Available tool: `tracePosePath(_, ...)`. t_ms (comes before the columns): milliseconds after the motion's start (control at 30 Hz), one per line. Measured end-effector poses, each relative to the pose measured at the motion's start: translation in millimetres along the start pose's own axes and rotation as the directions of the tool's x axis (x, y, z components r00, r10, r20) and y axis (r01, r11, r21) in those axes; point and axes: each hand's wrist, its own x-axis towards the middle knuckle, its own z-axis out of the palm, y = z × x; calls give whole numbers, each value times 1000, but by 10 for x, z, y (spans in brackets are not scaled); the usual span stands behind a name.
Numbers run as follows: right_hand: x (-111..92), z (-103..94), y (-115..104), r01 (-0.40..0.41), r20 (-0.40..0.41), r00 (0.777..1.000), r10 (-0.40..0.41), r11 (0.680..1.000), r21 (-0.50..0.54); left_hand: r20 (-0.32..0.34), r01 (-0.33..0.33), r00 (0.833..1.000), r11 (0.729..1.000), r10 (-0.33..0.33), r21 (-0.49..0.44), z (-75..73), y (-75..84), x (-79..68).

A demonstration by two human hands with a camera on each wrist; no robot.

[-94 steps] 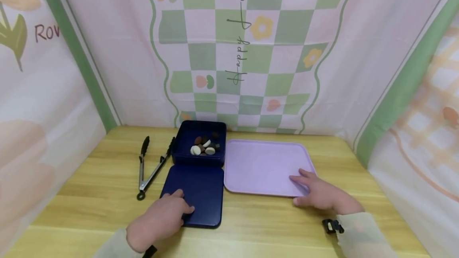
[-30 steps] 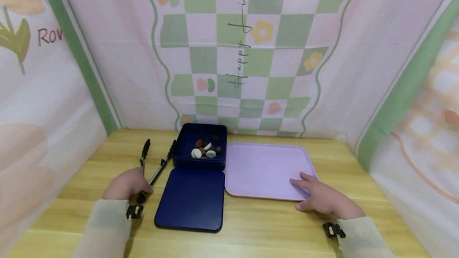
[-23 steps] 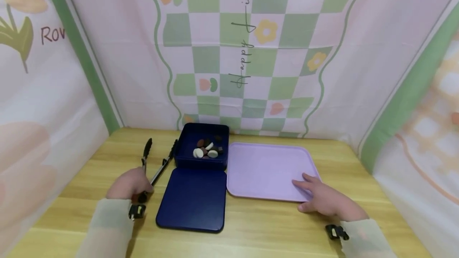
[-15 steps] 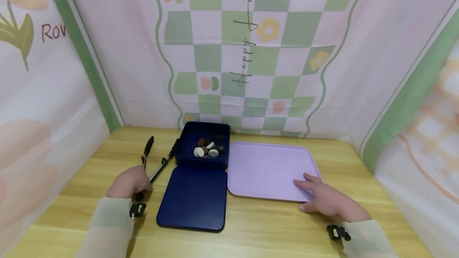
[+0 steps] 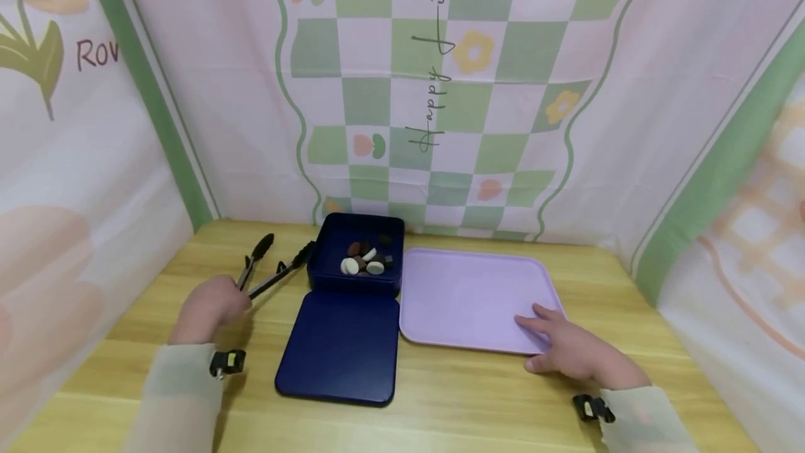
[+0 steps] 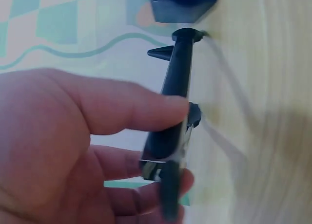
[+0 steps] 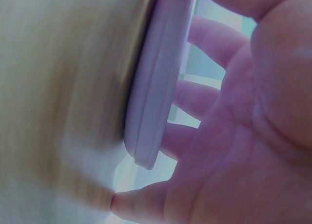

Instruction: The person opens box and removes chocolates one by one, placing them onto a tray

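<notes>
My left hand [image 5: 212, 306] grips a pair of silver and black kitchen tongs [image 6: 176, 83] at the hinge end, thumb on one side and fingers on the other. The tongs' arms stand spread, their black heads pointing away from me, one close to the left wall of a dark blue box [image 5: 353, 286]. Inside that box lie several small white, brown and dark pieces [image 5: 360, 261]. My right hand [image 5: 575, 351] rests with spread fingers on the near right corner of a lilac tray [image 5: 462, 299]; its thumb is off the edge.
A flat dark blue lid [image 5: 339, 348] lies in front of the box. The tray sits just right of box and lid, on a wood-grain table [image 5: 465, 404]. Patterned cloth [image 5: 402, 89] hangs behind the table and on both sides.
My left hand has gone from the lid to the tongs, taken hold of them, and lifted their hinge end, shifting slightly left and away from me. The right hand stays on the tray.
</notes>
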Motion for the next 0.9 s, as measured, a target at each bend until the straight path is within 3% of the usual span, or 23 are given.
tracePosePath(167, -1, -8, -7, -1, 1, 1000, 1, 1000, -13, -76, -1, 997, 1000, -2, -31, -97, -8, -45)
tracePosePath(300, -2, -8, -5, 0, 0, 1000, 0, 1000, -15, -169, 6, 985, 994, -24, -107, -175, 32, -120)
tracePosePath(400, -3, -7, -4, 0, -1, 1000, 0, 1000, -12, -280, 6, 958, 985, -55, -172, -216, 62, -167)
tracePosePath(500, -7, 1, -2, 2, -6, 1000, -2, 1000, -11, -405, 1, 907, 962, -116, -273, -247, 89, -191)
tracePosePath(600, -9, 10, 1, 5, -9, 1000, -5, 1000, -9, -492, -29, 846, 902, -208, -431, -274, 103, -197)
tracePosePath(733, -4, 14, 2, 0, -4, 1000, 0, 1000, -5, -520, -103, 781, 751, -345, -652, -321, 109, -193)
tracePosePath(833, 0, 13, 1, -9, 4, 1000, 9, 1000, -2, -531, -168, 742, 653, -409, -738, -352, 110, -195)
tracePosePath(900, 1, 13, 2, -13, 8, 1000, 13, 1000, -2, -550, -197, 732, 647, -402, -736, -362, 106, -198)
